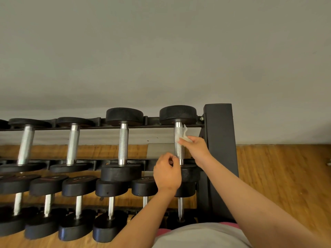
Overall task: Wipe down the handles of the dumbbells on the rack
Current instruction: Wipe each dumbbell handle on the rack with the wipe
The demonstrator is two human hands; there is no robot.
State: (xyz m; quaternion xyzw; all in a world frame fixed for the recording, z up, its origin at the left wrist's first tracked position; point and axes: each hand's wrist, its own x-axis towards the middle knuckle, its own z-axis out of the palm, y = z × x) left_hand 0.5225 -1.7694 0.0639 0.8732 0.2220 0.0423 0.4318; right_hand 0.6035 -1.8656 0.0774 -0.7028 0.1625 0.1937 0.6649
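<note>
Four dumbbell handles (123,140) show plainly on the upper tier, six below. Our right hand (196,147) pinches a white wipe (185,134) against the rightmost upper handle (177,130), whose long axis runs straight away from us; the wipe sits on its far half, right side. Our left hand (167,171) curls beside the near end, possibly gripping it; we cannot tell.

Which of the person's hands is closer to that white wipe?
Right. The right hand pinches the white wipe against the rightmost top-row handle; the left hand sits lower, by that handle's near end.
</note>
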